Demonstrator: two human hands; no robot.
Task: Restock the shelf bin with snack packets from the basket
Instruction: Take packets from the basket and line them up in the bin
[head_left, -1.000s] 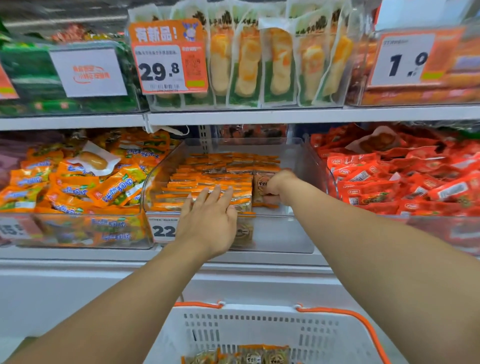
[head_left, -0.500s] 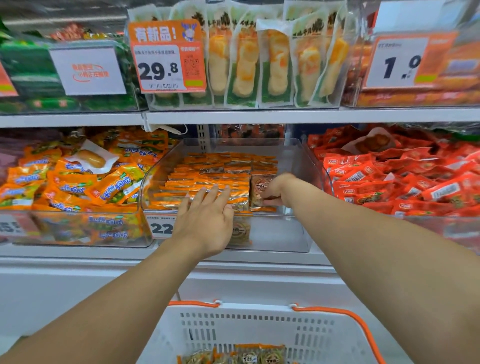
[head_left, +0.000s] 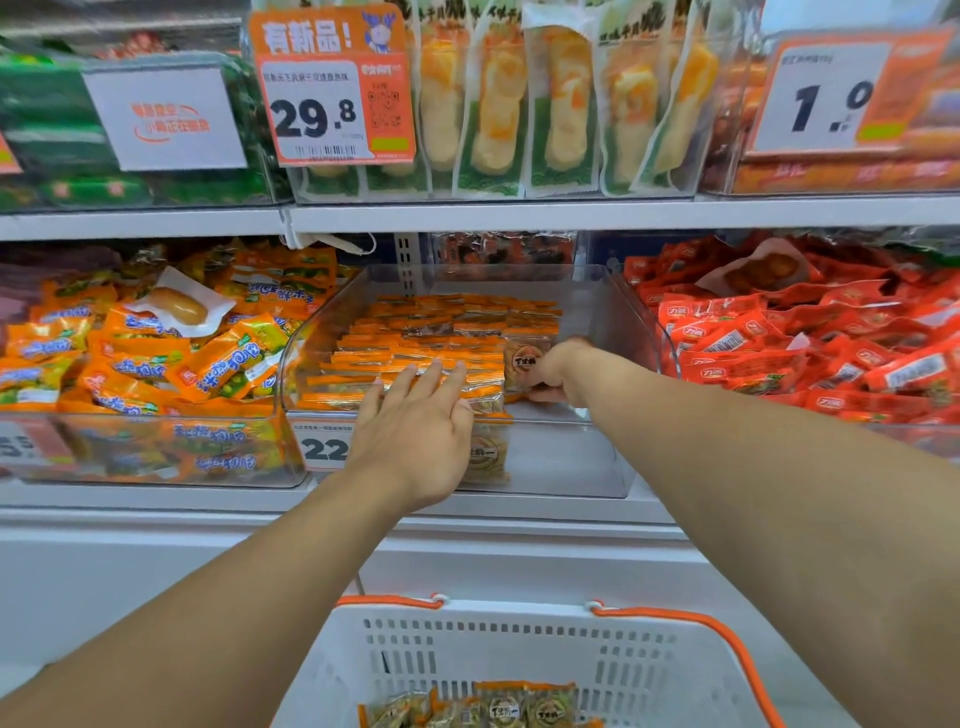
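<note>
The left hand (head_left: 415, 441) is flat, with straight fingers spread a little; it reaches over the front edge of the clear shelf bin (head_left: 597, 457) and its fingertips (head_left: 436, 371) rest on the front row of orange snack packets (head_left: 447, 332). It holds nothing. The right hand (head_left: 558, 371) is inside the bin, near the right front corner, with curled fingers that grip one snack packet (head_left: 524, 361) standing upright at the right end of the rows. The packets lie in neat rows on the left and middle part of the bin; the strip along its right wall is bare. A price label (head_left: 322, 447) sits on the front wall of the bin, partly behind the left hand. Below, near the bottom edge, a white basket (head_left: 519, 649) with orange handles holds more of the same packets (head_left: 519, 709). The bin to the left holds orange and green packets (head_left: 156, 353), the bin to the right red packets (head_left: 805, 343).
</note>
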